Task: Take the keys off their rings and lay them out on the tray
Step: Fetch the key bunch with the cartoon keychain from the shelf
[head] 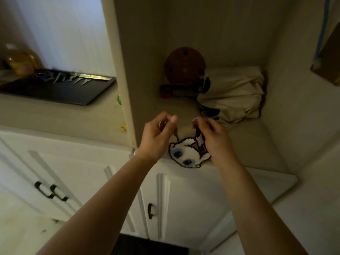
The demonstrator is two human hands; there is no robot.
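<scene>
Above the near edge of the pale counter (244, 144), in the alcove on the right, both hands work close together. The left hand (156, 138) is closed, pinching what looks like a key (176, 137) that hangs below its fingers; the right hand (217, 138) is closed on a metal ring (195, 121), from which a flat beaded cat-face charm (185, 153) dangles. Whether the key is already free of the ring is too dim to tell, but this looks like the separating step. If it is off, the next move would be to carry it far left to the black tray (60, 92), where several keys (64, 78) already lie in a row, and set it beside them without knocking them. Farther back in the alcove sit a cream cloth bag (237, 91) and a round brown wooden thing (184, 66). A yellow bottle (20, 61) stands beyond the tray; white cabinet doors (55, 173) run below the counter. The room is dim.
</scene>
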